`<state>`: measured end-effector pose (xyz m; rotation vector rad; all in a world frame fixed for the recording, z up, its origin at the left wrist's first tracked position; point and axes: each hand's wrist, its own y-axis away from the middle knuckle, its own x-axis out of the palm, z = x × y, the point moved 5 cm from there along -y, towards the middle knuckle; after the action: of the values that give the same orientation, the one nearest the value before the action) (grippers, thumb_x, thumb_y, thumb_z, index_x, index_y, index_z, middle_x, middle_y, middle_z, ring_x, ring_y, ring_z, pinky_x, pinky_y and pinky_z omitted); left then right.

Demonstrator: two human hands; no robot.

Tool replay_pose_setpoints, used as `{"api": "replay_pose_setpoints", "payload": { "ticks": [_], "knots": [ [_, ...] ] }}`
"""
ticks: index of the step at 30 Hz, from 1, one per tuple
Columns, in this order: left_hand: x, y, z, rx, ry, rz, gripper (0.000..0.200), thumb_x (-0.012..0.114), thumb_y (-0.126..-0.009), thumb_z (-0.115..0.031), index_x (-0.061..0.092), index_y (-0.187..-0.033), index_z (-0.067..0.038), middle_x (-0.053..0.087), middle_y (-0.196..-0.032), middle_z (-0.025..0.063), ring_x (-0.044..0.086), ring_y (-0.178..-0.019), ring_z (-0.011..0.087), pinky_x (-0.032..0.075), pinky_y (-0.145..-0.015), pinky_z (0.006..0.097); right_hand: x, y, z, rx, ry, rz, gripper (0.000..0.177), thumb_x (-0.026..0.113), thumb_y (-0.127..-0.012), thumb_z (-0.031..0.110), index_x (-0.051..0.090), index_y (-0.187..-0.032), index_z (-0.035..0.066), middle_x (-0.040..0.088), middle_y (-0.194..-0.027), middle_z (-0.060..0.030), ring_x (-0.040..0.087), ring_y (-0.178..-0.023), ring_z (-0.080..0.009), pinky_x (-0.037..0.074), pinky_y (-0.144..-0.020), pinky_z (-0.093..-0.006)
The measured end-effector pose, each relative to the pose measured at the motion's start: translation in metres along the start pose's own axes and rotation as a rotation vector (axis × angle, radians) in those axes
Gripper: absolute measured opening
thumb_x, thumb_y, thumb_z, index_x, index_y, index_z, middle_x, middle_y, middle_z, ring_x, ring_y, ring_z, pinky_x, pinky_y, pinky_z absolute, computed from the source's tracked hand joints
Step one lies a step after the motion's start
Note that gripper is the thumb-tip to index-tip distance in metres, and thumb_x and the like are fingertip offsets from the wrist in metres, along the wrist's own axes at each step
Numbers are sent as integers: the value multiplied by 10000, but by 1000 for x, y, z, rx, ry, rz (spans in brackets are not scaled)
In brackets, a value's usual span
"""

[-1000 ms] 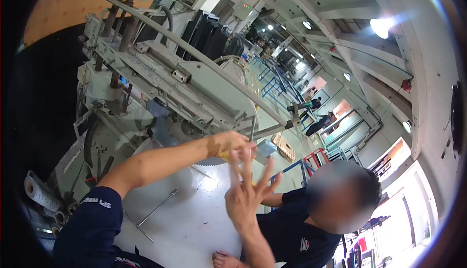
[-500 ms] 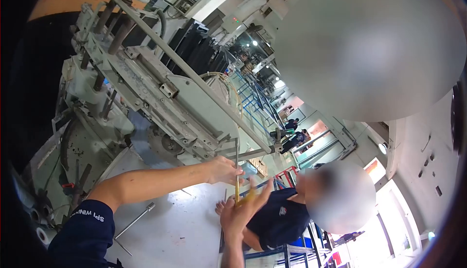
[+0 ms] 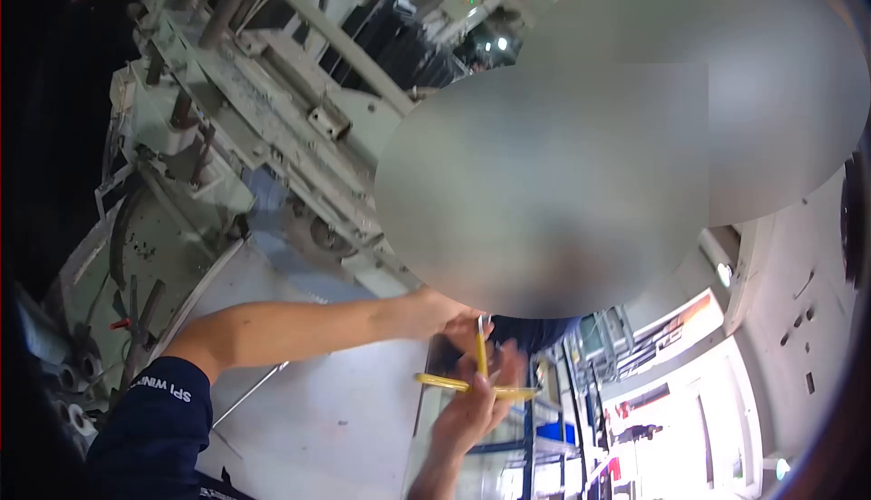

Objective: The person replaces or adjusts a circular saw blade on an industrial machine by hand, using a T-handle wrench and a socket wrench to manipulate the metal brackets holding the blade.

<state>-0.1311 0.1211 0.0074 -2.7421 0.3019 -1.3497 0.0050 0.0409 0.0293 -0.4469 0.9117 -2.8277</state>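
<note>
A yellow T-handle wrench (image 3: 439,380) with a bright metal shaft is held between my two hands, over the table's edge. My left hand (image 3: 449,312) pinches the shaft near its metal part. My right hand (image 3: 474,414) is closed around the junction of crossbar and shaft, its fingers partly blurred. Both crossbar ends stick out past the right hand. Under my left forearm, a second, bare-metal T-shaped wrench (image 3: 251,395) lies on the pale tabletop (image 3: 336,427), partly covered by the arm.
A large grey machine (image 3: 263,92) with rails and a round blade-like disc (image 3: 286,228) stands beside the table. Beyond my hands, a person's dark shirt (image 3: 544,329) shows under a big blurred patch. Blue metal racks (image 3: 531,427) stand past the table edge.
The yellow crossbar, blurred before, now shows clearly across my right hand, whose fingers have closed on it. Both hands moved slightly right in view. The blurred patch now covers the middle.
</note>
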Motion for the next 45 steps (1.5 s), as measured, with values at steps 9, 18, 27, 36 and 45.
{"api": "replay_pose_setpoints", "payload": {
  "ticks": [9,18,27,36,45],
  "knots": [
    [10,1,-17,-77,29,-61,207,585,-947,-43,551,-1136,33,591,-1154,121,671,-962,273,575,-910,392,6,8,67,-946,1338,383,716,683,-829,177,377,-1476,180,176,-1574,-159,206,-1428,-403,173,-1100,-675],
    [-7,6,-10,-82,-28,-72,280,580,-951,-55,535,-1222,6,594,-1145,99,671,-908,261,582,-852,411,6,14,21,-614,1176,242,405,568,-818,-23,571,-1218,40,298,-1522,-198,301,-1396,-407,260,-1120,-558],
    [-8,10,-16,-42,-46,-105,226,569,-959,-64,535,-1171,6,602,-1130,103,674,-936,283,589,-872,404,-17,76,0,-159,124,-210,582,588,-901,130,351,-1428,61,350,-1475,-188,379,-1337,-368,329,-1081,-550],
    [-8,10,-19,-70,-85,-168,201,467,-1010,-99,492,-1185,-2,590,-1221,133,646,-1060,295,561,-946,423,9,47,34,-946,1499,221,415,584,-833,-42,718,-1069,271,410,-1417,-193,287,-1365,-453,274,-1080,-597],
    [2,-2,-17,1,-100,-106,245,408,-1020,-90,455,-1225,34,568,-1267,182,626,-1107,307,542,-980,409,-8,45,5,-25,345,-15,542,639,-868,75,441,-1359,-40,355,-1447,-187,465,-1240,-309,464,-930,-437]
  ]
}}
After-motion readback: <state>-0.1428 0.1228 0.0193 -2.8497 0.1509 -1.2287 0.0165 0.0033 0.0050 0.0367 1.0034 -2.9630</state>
